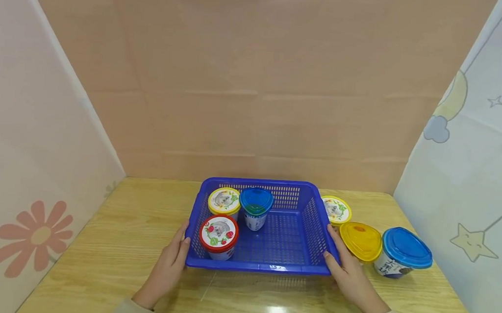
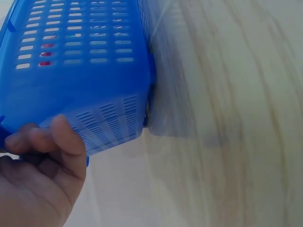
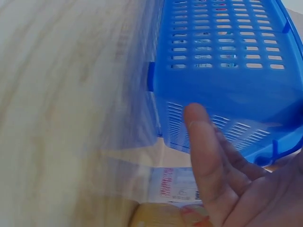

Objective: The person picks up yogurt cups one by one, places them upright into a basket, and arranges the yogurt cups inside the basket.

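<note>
A blue plastic basket (image 1: 264, 267) with slotted walls stands at the middle of the table. My left hand (image 1: 174, 256) grips its left rim, and my right hand (image 1: 348, 274) holds the right rim, thumb toward the inside. In the right wrist view the fingers of the right hand (image 3: 213, 165) lie along the outer wall. Inside the basket, toward the left, sit a tub with a round yellow lid (image 1: 224, 201), a tub with a red lid (image 1: 219, 231) and a cup with a blue lid (image 1: 256, 201).
Just right of the basket are a round yellow-lidded tub (image 1: 337, 210), partly hidden by the basket, a cup with a yellow rounded-triangle lid (image 1: 361, 240) and a blue-lidded cup (image 1: 406, 247). A brown wall (image 1: 259, 103) closes the back of the wooden table (image 1: 140, 216); white patterned walls flank it.
</note>
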The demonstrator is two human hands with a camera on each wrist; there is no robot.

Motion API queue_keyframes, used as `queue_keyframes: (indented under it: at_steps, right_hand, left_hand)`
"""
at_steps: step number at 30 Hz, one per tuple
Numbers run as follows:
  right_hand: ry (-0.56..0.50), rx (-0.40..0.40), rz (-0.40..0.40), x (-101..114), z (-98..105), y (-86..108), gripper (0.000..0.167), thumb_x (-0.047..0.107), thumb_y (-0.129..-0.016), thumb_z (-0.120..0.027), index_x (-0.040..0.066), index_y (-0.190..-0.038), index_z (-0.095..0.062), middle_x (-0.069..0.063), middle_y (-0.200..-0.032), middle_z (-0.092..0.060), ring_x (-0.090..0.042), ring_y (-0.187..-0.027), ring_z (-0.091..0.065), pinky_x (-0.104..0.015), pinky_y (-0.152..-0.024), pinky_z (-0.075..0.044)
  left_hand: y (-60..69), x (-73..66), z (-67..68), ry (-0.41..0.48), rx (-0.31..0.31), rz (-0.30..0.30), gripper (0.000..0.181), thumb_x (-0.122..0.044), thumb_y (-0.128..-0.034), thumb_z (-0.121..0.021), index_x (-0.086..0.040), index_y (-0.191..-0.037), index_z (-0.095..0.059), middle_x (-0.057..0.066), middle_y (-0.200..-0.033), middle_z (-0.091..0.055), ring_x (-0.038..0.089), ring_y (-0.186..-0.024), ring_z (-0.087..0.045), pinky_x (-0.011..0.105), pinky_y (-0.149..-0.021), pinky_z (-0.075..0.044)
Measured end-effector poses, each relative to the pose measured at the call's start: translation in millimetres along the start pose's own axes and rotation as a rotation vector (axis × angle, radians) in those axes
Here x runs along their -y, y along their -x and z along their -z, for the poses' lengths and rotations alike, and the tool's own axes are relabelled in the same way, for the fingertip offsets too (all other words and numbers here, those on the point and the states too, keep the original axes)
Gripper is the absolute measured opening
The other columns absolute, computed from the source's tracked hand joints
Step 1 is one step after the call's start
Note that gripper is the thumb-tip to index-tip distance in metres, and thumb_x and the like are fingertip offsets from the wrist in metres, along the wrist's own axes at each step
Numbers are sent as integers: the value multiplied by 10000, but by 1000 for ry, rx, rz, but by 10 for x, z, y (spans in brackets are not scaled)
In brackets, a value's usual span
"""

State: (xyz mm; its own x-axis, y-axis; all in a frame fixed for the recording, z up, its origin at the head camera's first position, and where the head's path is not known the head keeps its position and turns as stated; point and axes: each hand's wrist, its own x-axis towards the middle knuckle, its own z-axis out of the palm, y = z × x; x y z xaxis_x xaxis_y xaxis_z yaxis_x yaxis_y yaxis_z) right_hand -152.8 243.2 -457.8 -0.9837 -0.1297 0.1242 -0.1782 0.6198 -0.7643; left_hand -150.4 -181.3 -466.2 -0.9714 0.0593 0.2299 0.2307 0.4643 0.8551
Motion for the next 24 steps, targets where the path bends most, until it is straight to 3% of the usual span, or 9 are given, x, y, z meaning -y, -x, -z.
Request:
queue_keyframes:
  at_steps: [2, 4, 7, 8, 11, 15, 18, 21, 24]
  right_hand:
    - [66, -11, 14, 26, 14, 1, 637, 267, -1065, -463, 232, -1618, -150, -285, -1560, -330, -457, -1226, -554, -643, -929, -486]
    - [135, -31, 14, 75, 33, 11, 645, 298, -1058, -485, 170, -1611, -179, -299, -1480, -444, -430, -1169, -607, -633, -928, -493]
    - [264, -90, 9, 169, 70, 41, 642, 363, -1041, -521, 82, -1568, -285, -250, -1091, -695, -282, -840, -692, -467, -737, -578]
    - [285, -102, 3, 202, 84, 54, 634, 378, -1040, -522, 67, -1552, -315, -193, -945, -713, -234, -732, -665, -405, -646, -561]
    - [318, -149, -17, 289, 142, 107, 595, 407, -1043, -510, 33, -1495, -413, -94, -800, -711, -200, -624, -637, -332, -533, -490]
    - [349, -256, -24, 353, 248, 150, 507, 364, -1020, -568, -4, -1368, -550, -62, -815, -724, -156, -593, -637, -300, -495, -476]
    - [417, -373, -11, 347, 344, 152, 451, 316, -948, -674, -13, -1253, -625, -6, -730, -602, -100, -487, -453, -262, -418, -349]
    - [488, -440, -44, 310, 452, 153, 520, 348, -892, -721, -21, -1244, -616, -89, -817, -543, -158, -538, -426, -275, -415, -319]
    - [531, -406, -152, 262, 556, 168, 719, 484, -888, -697, -49, -1341, -529, -248, -1017, -503, -237, -628, -460, -309, -416, -343]
  left_hand:
    - [-3, -2, -2, 22, -4, 4, 502, -195, -1101, -384, -9, -1556, -285, -10, -610, -471, 100, -504, -484, 254, -519, -453]
    - [-6, -3, -6, 41, -8, 8, 504, -188, -1099, -393, -12, -1558, -285, -11, -607, -466, 90, -504, -476, 257, -514, -452]
    - [-6, -9, -13, 61, -7, 22, 509, -189, -1098, -396, -17, -1562, -278, -6, -615, -469, 88, -509, -470, 258, -517, -454]
    - [-5, -12, -14, 66, -7, 28, 510, -190, -1099, -395, -19, -1564, -275, -5, -619, -470, 89, -510, -469, 257, -517, -454]
    - [0, -20, -21, 77, -6, 46, 509, -189, -1100, -391, -27, -1567, -271, 1, -639, -480, 95, -515, -473, 257, -517, -456]
    - [0, -23, -24, 84, -7, 59, 507, -200, -1102, -382, -46, -1572, -269, 11, -663, -487, 105, -518, -478, 260, -512, -458]
    - [-4, -16, -25, 80, -5, 64, 508, -219, -1105, -375, -59, -1575, -268, 16, -667, -489, 110, -522, -483, 261, -512, -462]
    - [-3, 3, -31, 68, -7, 67, 510, -234, -1106, -372, -67, -1576, -270, 17, -664, -489, 110, -520, -484, 263, -509, -462]
    - [3, 24, -41, 56, -11, 69, 509, -241, -1106, -372, -70, -1575, -276, 12, -651, -489, 107, -513, -483, 266, -503, -462]
